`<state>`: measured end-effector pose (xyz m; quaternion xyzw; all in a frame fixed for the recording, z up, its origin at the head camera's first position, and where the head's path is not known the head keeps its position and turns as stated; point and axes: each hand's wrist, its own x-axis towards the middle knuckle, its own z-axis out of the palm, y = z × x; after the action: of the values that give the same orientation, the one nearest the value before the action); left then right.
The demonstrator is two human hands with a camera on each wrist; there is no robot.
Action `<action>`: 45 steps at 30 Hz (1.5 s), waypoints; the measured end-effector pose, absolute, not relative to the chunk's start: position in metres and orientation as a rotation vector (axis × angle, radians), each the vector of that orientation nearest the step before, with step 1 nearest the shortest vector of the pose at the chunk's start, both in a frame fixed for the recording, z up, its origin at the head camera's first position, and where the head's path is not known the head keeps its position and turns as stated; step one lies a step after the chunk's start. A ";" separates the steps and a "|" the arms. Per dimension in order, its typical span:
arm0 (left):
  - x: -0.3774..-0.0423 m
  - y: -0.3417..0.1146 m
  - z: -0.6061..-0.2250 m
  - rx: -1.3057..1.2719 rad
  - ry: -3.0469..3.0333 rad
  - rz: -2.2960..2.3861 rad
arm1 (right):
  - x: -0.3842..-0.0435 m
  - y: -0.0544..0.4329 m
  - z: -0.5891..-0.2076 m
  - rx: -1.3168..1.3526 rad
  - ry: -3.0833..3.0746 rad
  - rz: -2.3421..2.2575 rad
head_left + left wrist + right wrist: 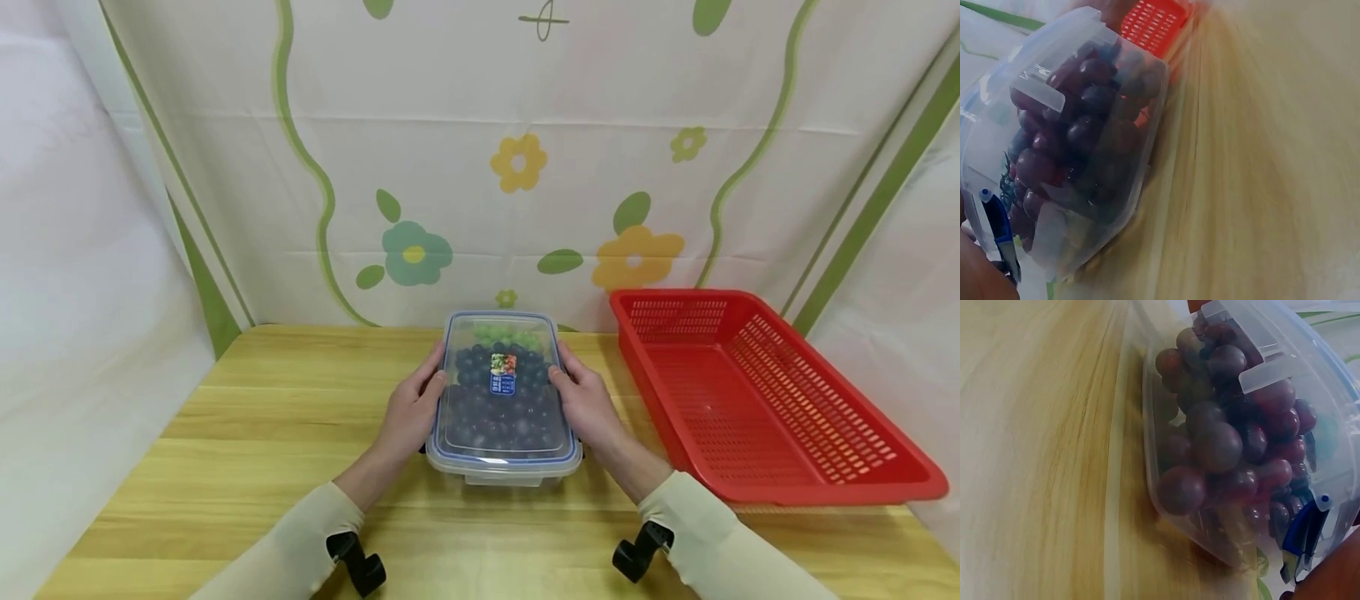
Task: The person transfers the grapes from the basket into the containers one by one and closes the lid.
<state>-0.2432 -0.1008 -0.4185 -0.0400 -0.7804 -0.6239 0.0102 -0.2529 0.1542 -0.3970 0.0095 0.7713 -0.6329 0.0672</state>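
A clear lidded food container (504,454) with a blue seal is between my two hands in the head view. Dark purple grapes (498,417) fill most of it, with green grapes (510,336) at the far end. My left hand (408,412) grips its left side, thumb on the lid edge. On the opposite side my right hand (592,408) holds it the same way. Both wrist views show the clear wall and a blue side latch (999,228) close to the fingers. Whether the container's base touches the table cannot be told.
To the right stands a red plastic basket (690,417) with slotted walls, near my right forearm. Everything is on a wooden table (300,392). A white cloth (465,100) printed with flowers hangs behind it, and white sheets flank both sides.
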 end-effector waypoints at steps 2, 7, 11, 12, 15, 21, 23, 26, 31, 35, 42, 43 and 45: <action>-0.246 -0.101 -0.420 -0.143 -2.434 -1.959 | -0.252 0.155 -0.397 0.036 2.334 -1.911; -0.249 -0.102 -0.422 -0.198 -2.399 -2.042 | -0.253 0.157 -0.400 0.062 2.337 -1.916; -0.247 -0.106 -0.423 -0.207 -2.366 -2.118 | -0.254 0.157 -0.402 0.070 2.329 -1.908; -0.247 -0.106 -0.424 -0.205 -2.359 -2.128 | -0.254 0.157 -0.402 0.070 2.325 -1.912; -0.244 -0.106 -0.425 -0.204 -2.342 -2.135 | -0.252 0.157 -0.404 0.075 2.306 -1.939; -0.241 -0.108 -0.424 -0.011 -2.338 -2.190 | -0.252 0.156 -0.404 0.158 2.184 -2.016; -0.242 -0.109 -0.425 0.062 -2.322 -2.229 | -0.252 0.156 -0.406 0.208 2.110 -2.059; -0.243 -0.111 -0.427 0.133 -2.289 -2.297 | -0.251 0.158 -0.410 0.319 2.001 -2.115; -0.241 -0.108 -0.432 0.226 -2.193 -2.481 | -0.249 0.167 -0.419 0.453 1.798 -2.223; -0.241 -0.105 -0.434 0.273 -2.130 -2.520 | -0.247 0.172 -0.420 0.461 1.748 -2.262; -0.241 -0.104 -0.426 0.314 -2.037 -2.374 | -0.244 0.174 -0.422 0.420 1.852 -2.349; -0.241 -0.103 -0.426 0.323 -2.009 -2.380 | -0.244 0.174 -0.424 0.409 1.821 -2.387; -0.240 -0.102 -0.427 0.336 -1.929 -2.418 | -0.244 0.175 -0.429 0.377 1.719 -2.469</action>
<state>-0.2404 -0.1023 -0.4272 0.1079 -0.6199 -0.7771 0.0151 -0.2439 0.1748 -0.4294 0.1242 0.5660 -0.8132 0.0547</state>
